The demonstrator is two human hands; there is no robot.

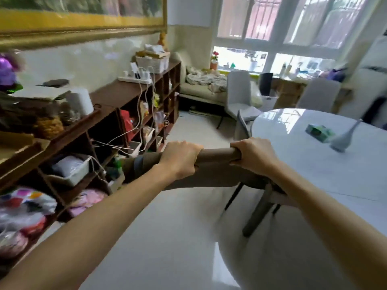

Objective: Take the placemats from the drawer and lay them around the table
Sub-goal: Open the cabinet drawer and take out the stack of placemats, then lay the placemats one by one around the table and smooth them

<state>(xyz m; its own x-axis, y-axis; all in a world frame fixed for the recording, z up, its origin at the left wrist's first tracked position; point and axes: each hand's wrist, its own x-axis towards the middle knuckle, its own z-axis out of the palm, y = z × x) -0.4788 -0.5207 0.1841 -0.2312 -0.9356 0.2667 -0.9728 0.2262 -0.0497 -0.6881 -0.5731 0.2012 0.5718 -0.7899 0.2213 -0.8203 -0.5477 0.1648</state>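
Note:
Both my hands grip a brown roll of placemats [215, 164] held level at chest height over the floor, just left of the table. My left hand [180, 159] is closed around the roll's middle and my right hand [254, 154] around its right end. A dark band wraps the roll near its left end, and a loose flap hangs below the roll. The round white glossy table [314, 170] lies to the right, its near edge just beyond my right hand. No drawer is in view.
On the table stand a green packet [319, 132] and a grey vase [343, 139]. A chair [261, 206] is tucked at the table below my hands, and two pale chairs [238, 91] stand farther off. A cluttered brown shelf unit [109, 95] lines the left wall.

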